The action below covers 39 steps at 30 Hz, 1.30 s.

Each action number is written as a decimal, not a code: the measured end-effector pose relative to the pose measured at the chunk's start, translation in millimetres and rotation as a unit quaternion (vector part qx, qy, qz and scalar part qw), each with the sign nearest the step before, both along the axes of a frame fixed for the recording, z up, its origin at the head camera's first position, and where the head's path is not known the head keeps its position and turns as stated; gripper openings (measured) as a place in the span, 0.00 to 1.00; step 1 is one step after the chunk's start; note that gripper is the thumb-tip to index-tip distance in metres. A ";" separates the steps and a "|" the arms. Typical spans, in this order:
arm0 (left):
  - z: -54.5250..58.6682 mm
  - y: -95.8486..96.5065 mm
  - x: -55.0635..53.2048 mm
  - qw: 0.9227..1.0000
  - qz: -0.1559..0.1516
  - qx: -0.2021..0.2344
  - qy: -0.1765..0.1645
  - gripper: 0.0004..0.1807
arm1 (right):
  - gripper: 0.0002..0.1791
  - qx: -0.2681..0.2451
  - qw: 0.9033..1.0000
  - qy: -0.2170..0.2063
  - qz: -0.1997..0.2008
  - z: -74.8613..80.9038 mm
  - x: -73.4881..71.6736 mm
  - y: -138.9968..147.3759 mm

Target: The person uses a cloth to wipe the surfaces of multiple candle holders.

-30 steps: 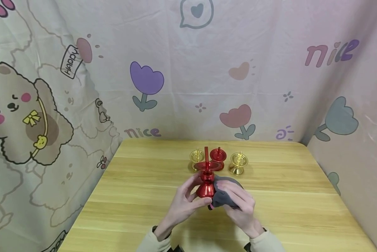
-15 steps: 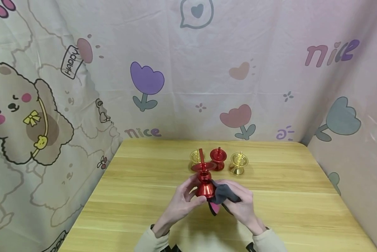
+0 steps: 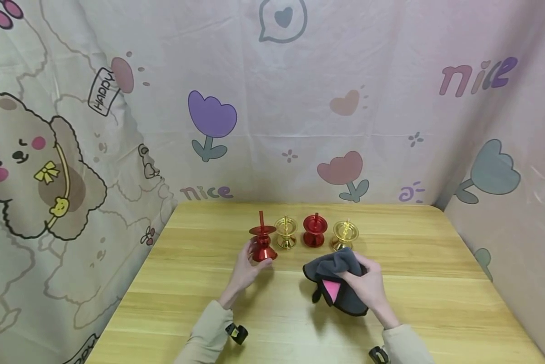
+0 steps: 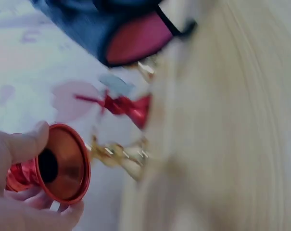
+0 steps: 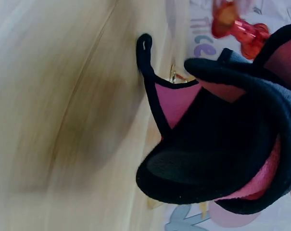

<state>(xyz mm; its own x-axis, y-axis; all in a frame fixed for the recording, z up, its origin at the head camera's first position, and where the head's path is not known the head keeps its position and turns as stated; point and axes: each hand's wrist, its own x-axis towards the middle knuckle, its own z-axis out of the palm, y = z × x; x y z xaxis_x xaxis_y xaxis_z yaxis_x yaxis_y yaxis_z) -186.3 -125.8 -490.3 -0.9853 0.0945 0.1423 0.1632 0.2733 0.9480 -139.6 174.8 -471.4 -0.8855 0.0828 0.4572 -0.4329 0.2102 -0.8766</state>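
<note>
My left hand (image 3: 245, 270) grips a shiny red candlestick (image 3: 263, 247) by its flared base, left of the others. Its hollow underside shows in the left wrist view, so the base is off the table. A bunched grey cloth (image 3: 333, 265) with black edging and a pink inner side hangs from my right hand (image 3: 367, 280), pinched between thumb and fingers. In the right wrist view the cloth's folds and a black loop (image 5: 144, 53) fill the middle, and the right fingers are mostly hidden.
Behind the hands stand a gold candlestick (image 3: 286, 232), a red one (image 3: 315, 230) and another gold candlestick (image 3: 345, 233) in a row on the wooden table (image 3: 199, 313). A printed curtain (image 3: 254, 126) hangs behind the table.
My left hand has carried the red candlestick left and away from me, beside the row. My right hand has drawn the cloth off it to the right, and the cloth hangs looser.
</note>
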 end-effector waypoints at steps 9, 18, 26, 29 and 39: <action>-25.3 -11.7 -25.3 0.995 0.066 -0.075 -0.002 0.42 | 0.17 -0.023 0.990 -0.141 -0.020 -4.1 -3.6 12.9; -33.6 -15.0 -33.3 0.993 0.079 -0.090 -0.007 0.40 | 0.18 -0.023 0.989 -0.143 -0.012 -5.2 -4.2 14.5; -42.5 -19.6 -37.7 0.994 0.089 -0.065 -0.019 0.44 | 0.17 -0.032 0.986 -0.162 -0.011 -3.7 -5.7 16.4; -46.5 -23.3 -38.9 0.993 0.104 -0.050 -0.031 0.49 | 0.15 -0.067 0.979 -0.194 -0.008 -4.0 -9.7 23.2; -56.6 -28.7 -40.1 0.983 0.156 -0.082 -0.049 0.66 | 0.13 -0.182 0.939 -0.292 0.004 -12.5 -23.0 51.3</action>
